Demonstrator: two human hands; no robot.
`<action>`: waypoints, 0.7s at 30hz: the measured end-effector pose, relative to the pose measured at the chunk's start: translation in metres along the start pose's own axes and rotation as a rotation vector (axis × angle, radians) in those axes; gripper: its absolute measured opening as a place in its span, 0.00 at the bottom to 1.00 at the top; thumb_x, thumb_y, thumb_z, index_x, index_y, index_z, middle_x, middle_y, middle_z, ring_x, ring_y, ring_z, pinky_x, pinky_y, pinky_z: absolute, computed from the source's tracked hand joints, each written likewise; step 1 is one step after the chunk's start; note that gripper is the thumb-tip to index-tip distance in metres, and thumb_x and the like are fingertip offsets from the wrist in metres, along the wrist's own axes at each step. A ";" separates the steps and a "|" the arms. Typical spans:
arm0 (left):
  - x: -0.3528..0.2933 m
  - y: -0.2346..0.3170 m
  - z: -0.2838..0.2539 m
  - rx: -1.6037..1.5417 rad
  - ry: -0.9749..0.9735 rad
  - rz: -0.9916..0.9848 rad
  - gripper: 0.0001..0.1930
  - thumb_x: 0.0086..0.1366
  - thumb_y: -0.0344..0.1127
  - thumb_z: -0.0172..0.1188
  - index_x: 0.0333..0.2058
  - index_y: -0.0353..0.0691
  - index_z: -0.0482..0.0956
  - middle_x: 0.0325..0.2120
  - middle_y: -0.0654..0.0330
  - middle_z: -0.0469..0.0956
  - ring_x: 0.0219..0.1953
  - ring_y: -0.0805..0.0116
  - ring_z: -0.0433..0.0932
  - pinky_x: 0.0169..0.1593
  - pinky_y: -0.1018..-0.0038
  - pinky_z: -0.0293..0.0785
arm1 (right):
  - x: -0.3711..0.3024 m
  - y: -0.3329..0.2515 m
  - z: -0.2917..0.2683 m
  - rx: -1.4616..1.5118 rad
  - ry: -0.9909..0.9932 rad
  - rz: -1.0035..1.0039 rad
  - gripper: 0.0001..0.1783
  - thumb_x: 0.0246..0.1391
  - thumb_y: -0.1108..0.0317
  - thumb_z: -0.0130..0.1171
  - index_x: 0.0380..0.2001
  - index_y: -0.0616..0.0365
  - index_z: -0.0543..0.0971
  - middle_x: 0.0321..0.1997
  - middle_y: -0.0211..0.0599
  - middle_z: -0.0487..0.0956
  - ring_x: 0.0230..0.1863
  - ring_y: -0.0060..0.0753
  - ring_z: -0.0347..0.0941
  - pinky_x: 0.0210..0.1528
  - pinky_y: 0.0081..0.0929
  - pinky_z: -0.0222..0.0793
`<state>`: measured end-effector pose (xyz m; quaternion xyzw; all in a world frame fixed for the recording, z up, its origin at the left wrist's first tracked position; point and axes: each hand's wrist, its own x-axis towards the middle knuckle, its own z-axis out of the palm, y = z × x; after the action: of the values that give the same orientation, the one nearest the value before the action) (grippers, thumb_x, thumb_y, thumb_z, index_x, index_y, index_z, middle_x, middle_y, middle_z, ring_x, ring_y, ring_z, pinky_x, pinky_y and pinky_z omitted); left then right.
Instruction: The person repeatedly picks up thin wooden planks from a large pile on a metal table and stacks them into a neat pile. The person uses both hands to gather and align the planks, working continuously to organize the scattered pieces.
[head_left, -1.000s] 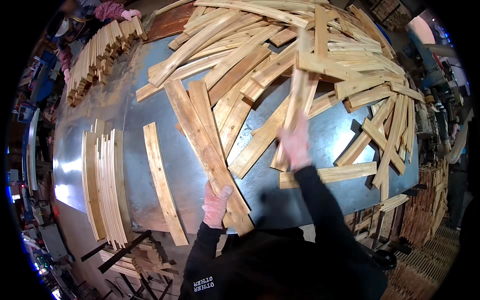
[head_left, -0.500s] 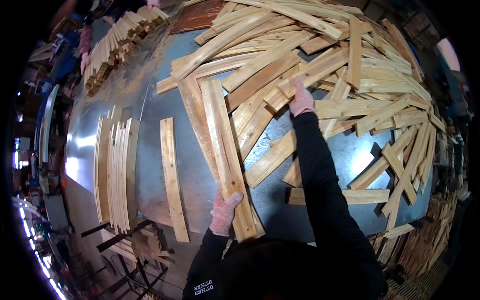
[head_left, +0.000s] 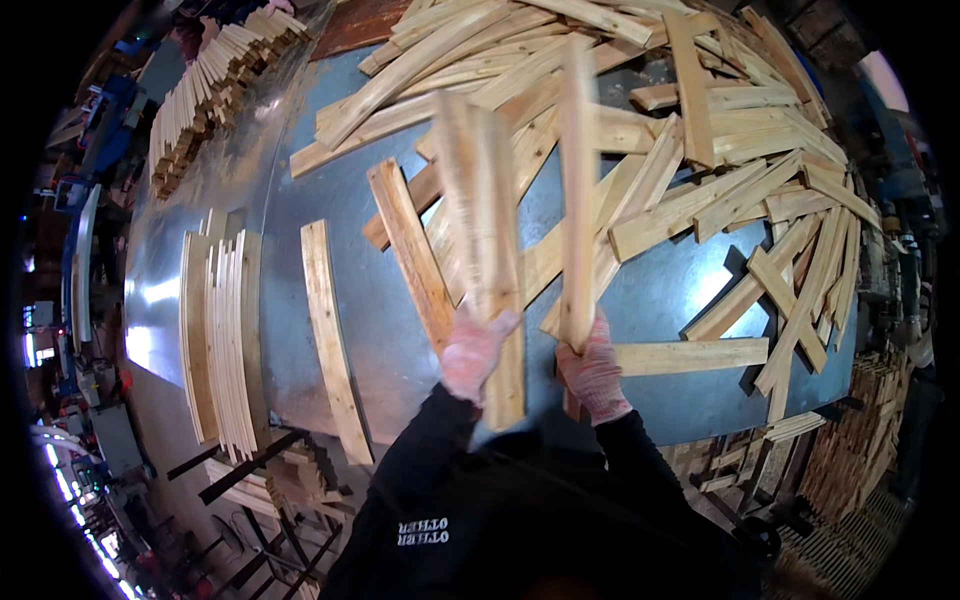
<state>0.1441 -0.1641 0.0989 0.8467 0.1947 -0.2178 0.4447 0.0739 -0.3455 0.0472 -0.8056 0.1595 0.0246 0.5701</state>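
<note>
My left hand, in a pink knit glove, is closed around wooden boards that stand up lengthwise, blurred by motion; at least two seem to lie together there. In my right hand, gloved alike, is one more wooden board, raised nearly upright and seen mostly along its narrow side. A small gap separates the two hands' boards. Left of my left hand, a loose board lies tilted on the grey metal table. One short board lies crosswise just right of my right hand.
A large jumbled pile of boards spreads over the far and right side. At left stand neatly aligned boards, with a single board beside them. More stacked pieces sit far left, with a person behind. Stacked wood stands off the table's right.
My right hand has drawn a board from the pile toward me and swung it upright. My left hand has shifted right and up with its boards, leaving a tilted board on the table.
</note>
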 end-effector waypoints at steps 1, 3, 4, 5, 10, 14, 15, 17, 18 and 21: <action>0.019 -0.038 0.031 -0.197 -0.051 0.165 0.31 0.63 0.55 0.66 0.53 0.36 0.74 0.43 0.41 0.80 0.46 0.45 0.80 0.49 0.59 0.75 | -0.005 -0.003 0.010 -0.184 0.017 -0.133 0.46 0.54 0.64 0.67 0.71 0.62 0.55 0.63 0.58 0.66 0.61 0.61 0.68 0.62 0.49 0.68; 0.010 -0.033 0.045 -0.350 -0.112 0.107 0.37 0.62 0.58 0.65 0.57 0.32 0.69 0.45 0.41 0.79 0.49 0.47 0.80 0.51 0.61 0.74 | -0.013 -0.025 0.015 -0.522 0.000 -0.258 0.50 0.50 0.64 0.68 0.72 0.62 0.53 0.65 0.66 0.62 0.62 0.71 0.63 0.65 0.53 0.62; 0.012 -0.040 0.054 -0.601 -0.128 0.178 0.39 0.61 0.58 0.66 0.58 0.30 0.67 0.45 0.41 0.79 0.49 0.48 0.80 0.51 0.62 0.74 | -0.013 -0.029 0.013 -0.447 -0.023 -0.253 0.50 0.51 0.64 0.68 0.72 0.62 0.53 0.65 0.66 0.63 0.61 0.69 0.64 0.65 0.51 0.62; 0.012 -0.033 0.050 -0.414 -0.147 0.123 0.40 0.61 0.57 0.67 0.58 0.30 0.66 0.45 0.42 0.79 0.49 0.51 0.80 0.51 0.63 0.74 | -0.014 -0.029 0.012 -0.374 -0.040 -0.238 0.49 0.52 0.63 0.67 0.72 0.62 0.53 0.64 0.65 0.64 0.61 0.68 0.64 0.65 0.50 0.63; 0.028 -0.039 0.043 -0.440 -0.246 0.092 0.35 0.65 0.50 0.65 0.60 0.30 0.66 0.44 0.54 0.79 0.43 0.68 0.77 0.48 0.70 0.75 | -0.006 -0.032 -0.022 0.239 -0.249 0.056 0.40 0.62 0.70 0.56 0.74 0.61 0.52 0.60 0.45 0.72 0.57 0.37 0.70 0.60 0.33 0.68; 0.019 -0.032 0.023 -0.828 -0.422 0.100 0.34 0.63 0.44 0.68 0.60 0.28 0.68 0.44 0.56 0.79 0.44 0.68 0.77 0.48 0.71 0.75 | 0.013 -0.036 -0.019 0.422 -0.186 0.160 0.39 0.64 0.73 0.55 0.74 0.59 0.52 0.60 0.39 0.71 0.53 0.28 0.70 0.54 0.26 0.71; 0.018 -0.026 0.010 -0.742 -0.412 0.009 0.33 0.62 0.41 0.69 0.60 0.28 0.69 0.44 0.57 0.80 0.44 0.68 0.78 0.50 0.71 0.76 | 0.021 -0.027 -0.013 0.425 -0.167 0.039 0.39 0.65 0.71 0.56 0.74 0.58 0.51 0.59 0.39 0.72 0.51 0.26 0.71 0.52 0.24 0.71; 0.024 -0.038 -0.008 -0.690 -0.287 0.145 0.34 0.62 0.43 0.68 0.60 0.29 0.68 0.43 0.54 0.80 0.41 0.66 0.80 0.47 0.69 0.78 | 0.028 -0.040 0.011 0.402 -0.170 -0.121 0.39 0.66 0.70 0.56 0.75 0.57 0.51 0.58 0.38 0.72 0.51 0.25 0.70 0.52 0.24 0.71; 0.025 -0.045 -0.020 -0.659 -0.222 0.211 0.35 0.61 0.44 0.68 0.60 0.29 0.67 0.42 0.53 0.81 0.40 0.65 0.81 0.46 0.69 0.79 | 0.030 -0.049 0.025 0.458 -0.214 -0.052 0.40 0.66 0.70 0.56 0.75 0.57 0.50 0.59 0.38 0.72 0.51 0.25 0.71 0.52 0.24 0.71; 0.019 -0.062 -0.076 -0.191 0.118 0.124 0.48 0.56 0.51 0.71 0.65 0.29 0.58 0.46 0.45 0.80 0.46 0.52 0.81 0.51 0.63 0.76 | 0.029 -0.077 0.079 0.565 -0.308 -0.015 0.41 0.65 0.69 0.57 0.75 0.59 0.48 0.64 0.42 0.68 0.56 0.30 0.69 0.58 0.27 0.69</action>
<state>0.1425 -0.0648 0.0858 0.8224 0.1875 -0.1200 0.5236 0.1346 -0.2560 0.0837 -0.6032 0.0656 0.0968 0.7889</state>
